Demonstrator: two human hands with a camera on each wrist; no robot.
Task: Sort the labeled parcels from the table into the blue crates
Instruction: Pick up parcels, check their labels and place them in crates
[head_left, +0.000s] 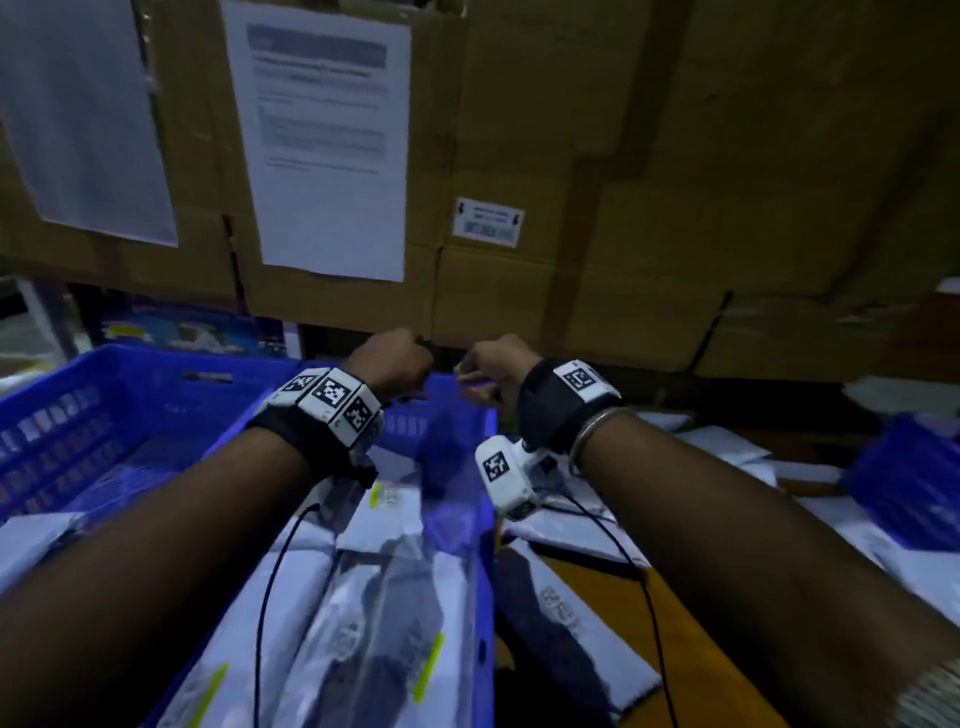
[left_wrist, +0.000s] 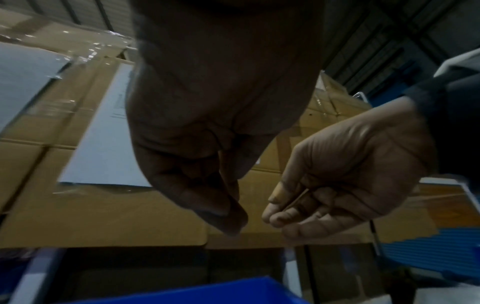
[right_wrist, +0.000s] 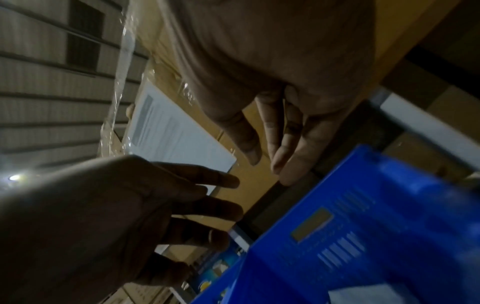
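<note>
Cardboard boxes (head_left: 597, 156) behind wooden table (head_left: 696, 639); blue crates (head_left: 124, 395).

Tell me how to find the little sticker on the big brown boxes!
Look at the wall of cardboard boxes behind the blue crates. Two big white paper sheets hang on it; right of them sits the sticker, far smaller, with a black arrow at each end.

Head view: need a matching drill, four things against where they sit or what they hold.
Things:
1. sheet
2. crate
3. loose parcels
4. left hand

Places:
A. on the table, right of the crate
B. raised over the crate's far rim
C. taped to the boxes
D. holds wrapped parcels

Pairs: 1-C, 2-D, 3-A, 4-B
</note>
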